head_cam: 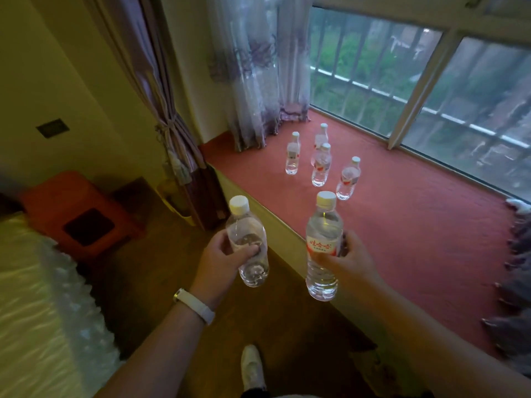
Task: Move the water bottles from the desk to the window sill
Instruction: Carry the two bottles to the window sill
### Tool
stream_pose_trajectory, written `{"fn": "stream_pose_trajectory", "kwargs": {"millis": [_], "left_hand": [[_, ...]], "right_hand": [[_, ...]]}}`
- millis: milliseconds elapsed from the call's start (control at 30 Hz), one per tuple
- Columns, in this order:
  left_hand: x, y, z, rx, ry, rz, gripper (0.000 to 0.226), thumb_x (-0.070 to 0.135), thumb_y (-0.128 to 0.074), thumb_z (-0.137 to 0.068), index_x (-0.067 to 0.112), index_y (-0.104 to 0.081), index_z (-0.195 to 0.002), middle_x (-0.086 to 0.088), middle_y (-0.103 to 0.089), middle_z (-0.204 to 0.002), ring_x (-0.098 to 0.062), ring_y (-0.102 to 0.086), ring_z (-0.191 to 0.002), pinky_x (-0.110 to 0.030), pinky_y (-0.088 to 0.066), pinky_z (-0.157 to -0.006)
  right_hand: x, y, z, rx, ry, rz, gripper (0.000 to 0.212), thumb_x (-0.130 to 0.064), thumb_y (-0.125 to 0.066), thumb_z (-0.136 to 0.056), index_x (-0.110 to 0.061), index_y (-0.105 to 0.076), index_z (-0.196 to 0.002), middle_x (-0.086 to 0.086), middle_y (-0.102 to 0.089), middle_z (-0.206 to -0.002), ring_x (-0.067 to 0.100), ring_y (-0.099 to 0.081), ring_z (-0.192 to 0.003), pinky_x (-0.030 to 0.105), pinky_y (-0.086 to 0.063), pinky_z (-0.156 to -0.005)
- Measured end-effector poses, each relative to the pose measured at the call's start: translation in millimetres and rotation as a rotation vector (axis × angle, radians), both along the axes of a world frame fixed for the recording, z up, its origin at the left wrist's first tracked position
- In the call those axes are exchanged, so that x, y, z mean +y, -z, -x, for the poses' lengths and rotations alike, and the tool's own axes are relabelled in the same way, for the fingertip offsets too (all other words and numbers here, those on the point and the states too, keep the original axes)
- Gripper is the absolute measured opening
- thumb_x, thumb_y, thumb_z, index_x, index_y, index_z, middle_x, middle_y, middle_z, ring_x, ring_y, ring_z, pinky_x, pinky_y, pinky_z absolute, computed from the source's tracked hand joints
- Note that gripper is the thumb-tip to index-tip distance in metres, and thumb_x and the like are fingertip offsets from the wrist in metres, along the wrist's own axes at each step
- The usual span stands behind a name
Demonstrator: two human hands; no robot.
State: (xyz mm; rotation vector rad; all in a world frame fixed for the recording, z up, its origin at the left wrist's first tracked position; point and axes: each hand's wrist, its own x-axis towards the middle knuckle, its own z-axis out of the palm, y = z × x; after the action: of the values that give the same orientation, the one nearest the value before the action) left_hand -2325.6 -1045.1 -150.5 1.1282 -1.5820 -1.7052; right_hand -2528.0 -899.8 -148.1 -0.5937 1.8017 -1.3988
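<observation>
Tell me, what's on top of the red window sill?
Four capped water bottles stand upright on the window sill, near the sheer curtain's hem. Fringed grey fabric covers its right end, and the bottle in the right hand hides some front edge.

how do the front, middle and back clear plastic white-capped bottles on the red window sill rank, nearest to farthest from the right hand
1. front clear plastic bottle, rightmost, just beyond the right hand
2. middle clear plastic bottle, centre of the group
3. back clear plastic bottle, closest to the window, partly behind the middle one
</observation>
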Motion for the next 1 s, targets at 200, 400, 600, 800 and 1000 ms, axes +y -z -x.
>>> {"fn": "stream_pose_trajectory", "kwargs": {"millis": [200,400,600,800,1000], "left_hand": [[-100.3,-4.3,21.4,-0.012,0.119,0.039,0.049,0.013,-0.083,-0.074,0.019,-0.062,-0.118,0.002,-0.073,-0.108,-0.009,-0.070,-0.097,-0.022,-0.055,-0.076],[-154.7,-5.3,60.9,0.010,0.192,0.044,0.041,0.009,-0.081,-0.075,0.029,-0.062,-0.106,0.007,-0.072,-0.103,-0.004,-0.069,-0.094,-0.019,-0.053,-0.074],[-202.0,21.3,120.7,-0.035,0.242,-0.015,0.049,0.010,-0.084,-0.072,0.021,-0.062,-0.114,0.001,-0.072,-0.110,-0.014,-0.068,-0.103,-0.030,-0.055,-0.086],[-242.6,54.7,191.2,-0.155,0.216,-0.062,0.051,0.012,-0.083,-0.074,0.014,-0.058,-0.118,-0.003,-0.069,-0.112,-0.017,-0.067,-0.103,-0.028,-0.053,-0.083],[-278.1,72.2,262.0,-0.252,0.266,-0.047,0.045,0.011,-0.082,-0.075,0.019,-0.057,-0.111,-0.001,-0.068,-0.107,-0.016,-0.066,-0.100,-0.030,-0.054,-0.086]], "right_hand": [[-72.5,-10.8,16.8,0.053,0.073,0.018,0.052,-0.003,-0.082,-0.072,-0.011,-0.057,-0.117,0.006,-0.069,-0.104,0.015,-0.069,-0.091,0.036,-0.058,-0.079],[-116.4,-10.1,44.6,0.082,0.135,0.023,0.050,0.000,-0.080,-0.074,-0.013,-0.059,-0.118,0.003,-0.070,-0.102,0.005,-0.069,-0.083,0.020,-0.053,-0.069],[-155.6,29.0,86.1,0.079,0.214,-0.028,0.050,0.001,-0.081,-0.074,-0.008,-0.057,-0.117,0.006,-0.069,-0.102,-0.003,-0.067,-0.076,0.015,-0.053,-0.064],[-201.2,74.8,136.6,0.038,0.232,-0.051,0.051,-0.002,-0.082,-0.073,-0.009,-0.055,-0.117,-0.001,-0.067,-0.100,-0.009,-0.065,-0.077,0.010,-0.050,-0.064],[-232.5,108.2,183.4,0.005,0.270,-0.104,0.048,-0.007,-0.085,-0.072,-0.015,-0.056,-0.109,0.000,-0.069,-0.099,0.006,-0.068,-0.085,0.021,-0.053,-0.072]]}}
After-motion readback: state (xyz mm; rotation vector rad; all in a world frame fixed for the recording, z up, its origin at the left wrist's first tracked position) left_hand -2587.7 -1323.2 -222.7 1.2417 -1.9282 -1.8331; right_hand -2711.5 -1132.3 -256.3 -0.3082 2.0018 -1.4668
